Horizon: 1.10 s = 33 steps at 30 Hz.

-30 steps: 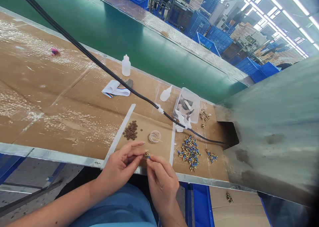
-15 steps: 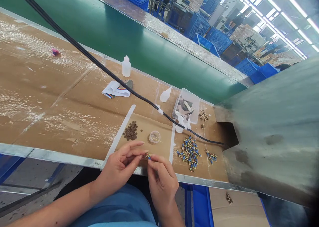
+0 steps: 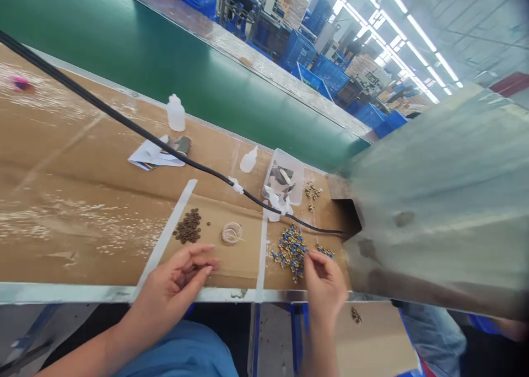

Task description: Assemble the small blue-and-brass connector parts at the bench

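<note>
My left hand point(image 3: 176, 280) is over the table's front edge, its thumb and fingertips brought together; whatever they pinch is too small to make out. Beyond it lie a heap of small brown discs point(image 3: 189, 226) and a small clear cup point(image 3: 224, 235) with a thin pale stick point(image 3: 237, 237) in it. My right hand point(image 3: 326, 289) is closed at the right side of a pile of small blue and brass-coloured metal parts point(image 3: 289, 253). Its fingertips hide what they hold, if anything. A smaller group of the same parts point(image 3: 325, 251) lies just behind that hand.
A black cable point(image 3: 119, 124) crosses above the table. Behind it stand a white bottle point(image 3: 176, 115), a lying dropper bottle point(image 3: 248, 161) and a clear plastic box point(image 3: 297, 187) of scraps. Brass-coloured parts point(image 3: 312, 192) lie farther back. A large metal housing point(image 3: 430, 211) bounds the right side.
My hands were together on a small blue and brass-coloured part. My right hand has moved right to the pile, while my left stays near the front edge. The view has shifted right.
</note>
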Available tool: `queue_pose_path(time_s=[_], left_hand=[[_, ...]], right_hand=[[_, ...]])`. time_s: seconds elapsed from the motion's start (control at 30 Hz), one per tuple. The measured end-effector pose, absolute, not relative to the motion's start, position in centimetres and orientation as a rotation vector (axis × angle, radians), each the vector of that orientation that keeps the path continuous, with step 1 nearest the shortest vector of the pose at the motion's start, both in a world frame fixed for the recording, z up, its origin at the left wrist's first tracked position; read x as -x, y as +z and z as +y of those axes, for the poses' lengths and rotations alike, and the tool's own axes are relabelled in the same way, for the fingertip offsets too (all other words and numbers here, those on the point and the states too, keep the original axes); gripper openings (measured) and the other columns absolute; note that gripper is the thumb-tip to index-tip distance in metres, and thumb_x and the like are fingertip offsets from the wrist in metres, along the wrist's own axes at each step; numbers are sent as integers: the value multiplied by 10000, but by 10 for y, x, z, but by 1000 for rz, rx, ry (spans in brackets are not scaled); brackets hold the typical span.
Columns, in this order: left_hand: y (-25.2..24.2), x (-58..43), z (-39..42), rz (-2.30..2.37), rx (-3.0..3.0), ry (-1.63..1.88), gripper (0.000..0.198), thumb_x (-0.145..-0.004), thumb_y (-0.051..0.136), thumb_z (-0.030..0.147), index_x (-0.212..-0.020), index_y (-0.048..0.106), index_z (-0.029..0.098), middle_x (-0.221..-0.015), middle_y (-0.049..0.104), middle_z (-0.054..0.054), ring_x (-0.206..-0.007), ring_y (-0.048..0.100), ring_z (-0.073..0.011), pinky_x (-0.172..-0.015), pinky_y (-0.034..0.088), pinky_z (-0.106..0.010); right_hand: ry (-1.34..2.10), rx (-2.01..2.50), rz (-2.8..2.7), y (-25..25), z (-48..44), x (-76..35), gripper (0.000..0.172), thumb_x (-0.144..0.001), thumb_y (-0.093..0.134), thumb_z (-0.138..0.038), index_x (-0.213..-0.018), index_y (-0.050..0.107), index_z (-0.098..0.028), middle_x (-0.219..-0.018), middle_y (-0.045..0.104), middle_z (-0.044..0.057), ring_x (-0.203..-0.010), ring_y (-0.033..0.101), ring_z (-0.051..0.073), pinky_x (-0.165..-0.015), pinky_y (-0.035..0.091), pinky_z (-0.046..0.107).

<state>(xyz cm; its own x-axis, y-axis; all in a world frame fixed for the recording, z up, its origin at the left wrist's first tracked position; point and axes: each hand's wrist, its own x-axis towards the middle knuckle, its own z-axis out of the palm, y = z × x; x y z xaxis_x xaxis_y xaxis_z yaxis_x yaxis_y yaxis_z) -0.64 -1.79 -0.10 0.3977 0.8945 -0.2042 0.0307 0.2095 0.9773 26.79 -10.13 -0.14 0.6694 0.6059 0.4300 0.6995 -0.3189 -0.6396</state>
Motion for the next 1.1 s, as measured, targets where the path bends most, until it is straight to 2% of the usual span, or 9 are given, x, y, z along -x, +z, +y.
queue_pose_path(time_s=[0.13, 0.27, 0.53, 0.63, 0.83, 1.1], left_hand=[[0, 6, -21, 937, -1204, 778, 270, -842, 575, 299, -1093, 556, 201, -950, 736, -91, -912, 695, -225, -809, 558, -330], [-6, 5, -24, 927, -1215, 767, 232, -869, 543, 252, -1095, 558, 205, -964, 720, -84, -946, 679, -214, -837, 548, -337], [3, 16, -9, 1060, -1549, 801, 132, -852, 551, 226, -943, 647, 218, -893, 707, -39, -805, 665, -188, -742, 536, -289], [12, 22, 15, 1197, -1844, 866, 145, -854, 526, 204, -856, 671, 214, -869, 690, -41, -843, 634, -202, -777, 492, -306], [16, 13, 49, 1275, -2246, 749, 192, -859, 508, 175, -838, 697, 194, -843, 659, -54, -852, 579, -217, -774, 469, -341], [14, -3, 56, 1243, -2384, 643, 225, -838, 496, 94, -746, 686, 172, -771, 635, -69, -821, 537, -237, -758, 455, -376]], right_hand=[[-106, 2107, -910, -6, -109, -299, 308, -730, 636, -452, -761, 686, -149, -693, 702, 69, -631, 644, 190, -629, 501, 288], [-71, 2193, -877, -9, -111, -311, 336, -702, 633, -504, -725, 691, -173, -663, 698, 58, -607, 637, 202, -586, 480, 290], [-84, 2419, -827, -5, -113, -310, 316, -690, 612, -456, -839, 702, -193, -873, 697, 62, -749, 657, 226, -697, 472, 319], [-208, 2455, -862, 1, -112, -301, 306, -712, 591, -446, -877, 706, -214, -916, 685, 58, -737, 634, 218, -715, 445, 331], [-272, 2263, -952, 12, -99, -270, 317, -752, 601, -472, -894, 707, -210, -856, 669, 60, -672, 573, 182, -701, 431, 307], [-178, 2014, -1199, 8, -90, -247, 263, -794, 621, -433, -862, 693, -190, -858, 662, 69, -689, 547, 169, -682, 443, 285]])
